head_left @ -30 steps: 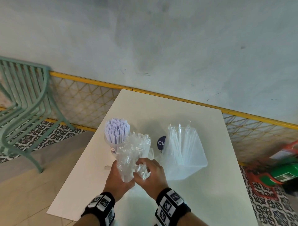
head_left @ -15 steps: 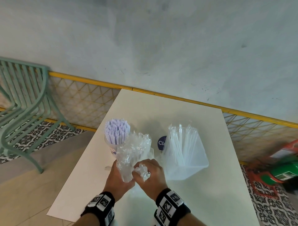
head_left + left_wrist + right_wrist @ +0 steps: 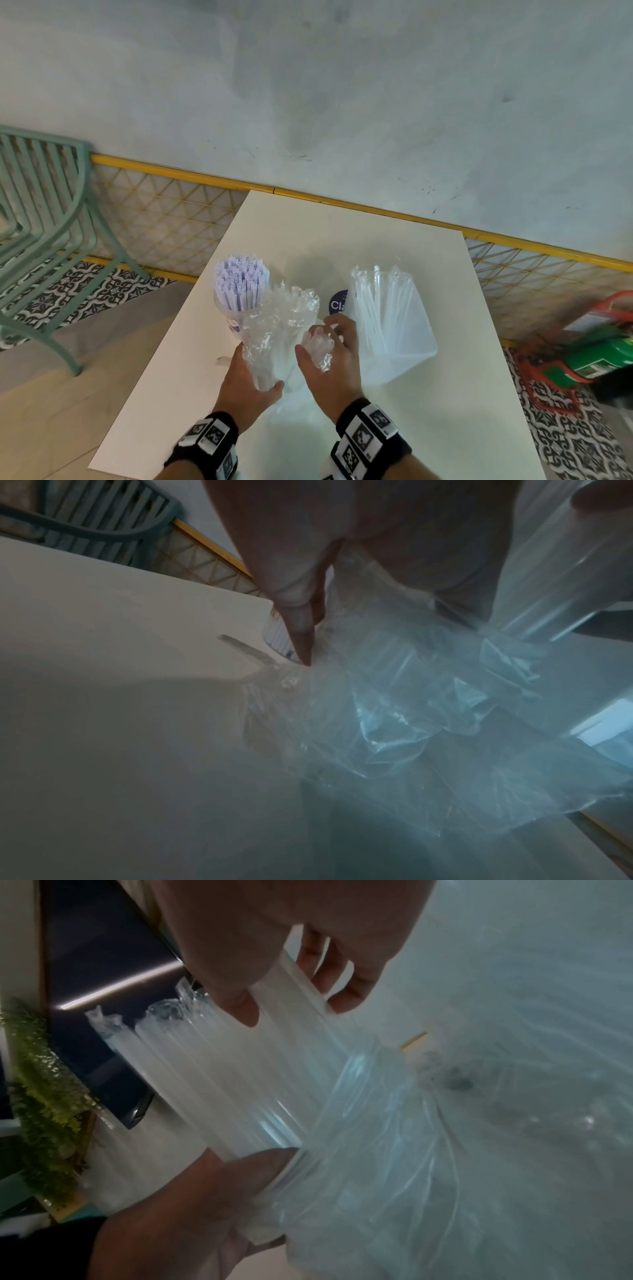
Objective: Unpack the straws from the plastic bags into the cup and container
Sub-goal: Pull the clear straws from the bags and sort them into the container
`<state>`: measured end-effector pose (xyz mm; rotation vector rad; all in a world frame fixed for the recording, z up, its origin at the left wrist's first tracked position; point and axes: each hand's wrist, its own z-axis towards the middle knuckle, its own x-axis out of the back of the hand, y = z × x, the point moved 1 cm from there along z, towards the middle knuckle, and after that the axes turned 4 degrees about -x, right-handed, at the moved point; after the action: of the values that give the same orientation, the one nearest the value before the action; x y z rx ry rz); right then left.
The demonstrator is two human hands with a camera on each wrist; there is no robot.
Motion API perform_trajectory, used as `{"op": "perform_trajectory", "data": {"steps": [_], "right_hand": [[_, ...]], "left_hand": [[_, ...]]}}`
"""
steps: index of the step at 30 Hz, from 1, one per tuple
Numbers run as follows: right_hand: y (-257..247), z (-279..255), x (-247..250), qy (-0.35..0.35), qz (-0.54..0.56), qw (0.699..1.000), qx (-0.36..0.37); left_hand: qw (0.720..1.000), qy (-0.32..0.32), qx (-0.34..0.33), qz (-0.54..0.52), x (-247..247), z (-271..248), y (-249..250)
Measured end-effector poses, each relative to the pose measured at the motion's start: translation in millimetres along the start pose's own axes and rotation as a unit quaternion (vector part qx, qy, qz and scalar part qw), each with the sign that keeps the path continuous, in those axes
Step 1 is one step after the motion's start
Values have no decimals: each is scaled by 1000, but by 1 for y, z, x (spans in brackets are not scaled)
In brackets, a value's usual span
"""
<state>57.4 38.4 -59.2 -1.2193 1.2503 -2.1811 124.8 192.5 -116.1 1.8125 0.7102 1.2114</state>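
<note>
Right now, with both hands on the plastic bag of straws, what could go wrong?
1. The left hand grips the plastic bag of clear straws right beside the cup packed with paper-wrapped straws; a sideways tug could tip the cup.
2. The right hand holds only a crumpled piece of film; the thin plastic may slip or tear, scattering straws on the table.
3. The container stands close on the right and could be nudged.

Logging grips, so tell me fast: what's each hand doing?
Left hand: grips the crinkled clear plastic bag of straws.
Right hand: holds that bag's crumpled loose end.
</note>
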Motion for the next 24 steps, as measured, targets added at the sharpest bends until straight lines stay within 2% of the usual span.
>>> {"op": "perform_trajectory", "data": {"steps": [4, 7, 10, 19, 24], "right_hand": [[3, -2, -5, 46, -71, 996, -7], [0, 2, -4, 58, -52, 997, -9], [-5, 6, -3, 30, -1, 1000, -5], [-15, 16, 6, 14, 39, 994, -105], [-26, 23, 10, 33, 76, 985, -153]], "left_hand": [[1000, -6, -4, -3, 1, 2, -5], [1000, -12, -6, 5, 2, 3, -8], [1000, -13, -2, 8, 1, 4, -9], [1000, -14, -12, -4, 0, 6, -10], [999, -26, -32, -2, 0, 9, -13]]}}
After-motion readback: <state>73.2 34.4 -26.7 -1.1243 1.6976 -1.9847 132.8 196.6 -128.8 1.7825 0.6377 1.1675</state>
